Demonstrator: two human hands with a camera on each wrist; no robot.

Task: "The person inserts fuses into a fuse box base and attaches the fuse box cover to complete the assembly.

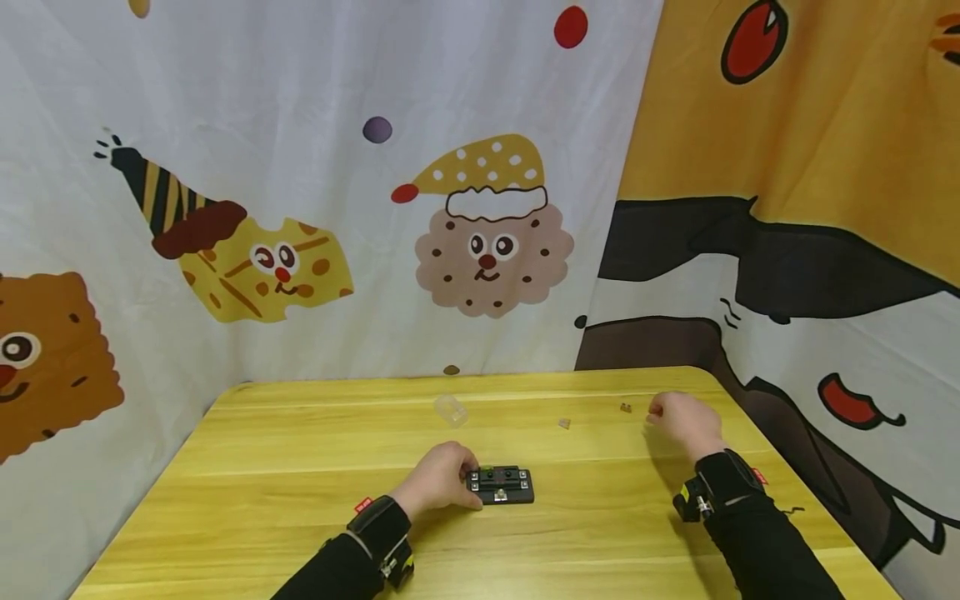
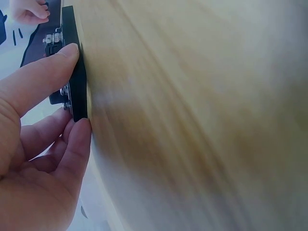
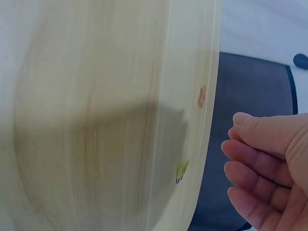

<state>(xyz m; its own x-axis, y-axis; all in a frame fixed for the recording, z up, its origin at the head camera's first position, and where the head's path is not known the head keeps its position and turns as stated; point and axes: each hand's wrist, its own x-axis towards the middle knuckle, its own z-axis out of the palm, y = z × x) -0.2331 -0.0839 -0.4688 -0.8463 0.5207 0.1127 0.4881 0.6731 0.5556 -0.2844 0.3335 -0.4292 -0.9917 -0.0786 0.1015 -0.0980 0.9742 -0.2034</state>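
Observation:
My left hand pinches the left end of a black rectangular block with metal screw terminals. In the left wrist view, the thumb lies on the near edge of the block and the fingertips are at its end; the block rests flat on or just over the table. Off to the right, my right hand hovers above the table with loosely curled fingers, and nothing shows in it. Left of it lie a small brownish piece and a small pale pinkish piece.
A clear plastic box or lid lies toward the back of the wooden table. In the right wrist view, a small yellow piece with dark prongs and a reddish-brown piece lie near the table edge. A printed curtain hangs behind.

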